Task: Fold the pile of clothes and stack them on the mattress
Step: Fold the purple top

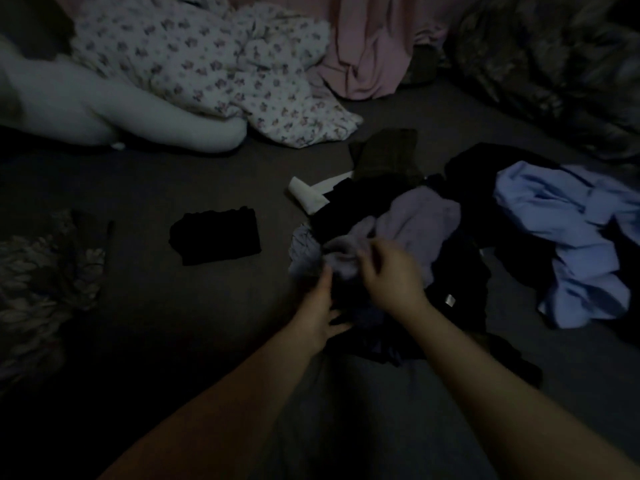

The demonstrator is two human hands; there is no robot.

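While both hands grip it, the lilac garment (412, 223) stretches up-right

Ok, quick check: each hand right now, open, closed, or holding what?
Left hand: in the dark clothes; grip cannot be told.
Right hand: fingers pinch the lilac garment.

Very dim, bluish-grey view throughout; no lamp or window visible, with the faint light strongest on the floral bedding (207, 60) and pale blue shirt (568, 237) up top and right. Lower left falls to near-black, and the dark clothes (460, 271) lose all detail. Soft, grainy focus, motion blur on the right hand (388, 271), wide-angle bending toward the edges.
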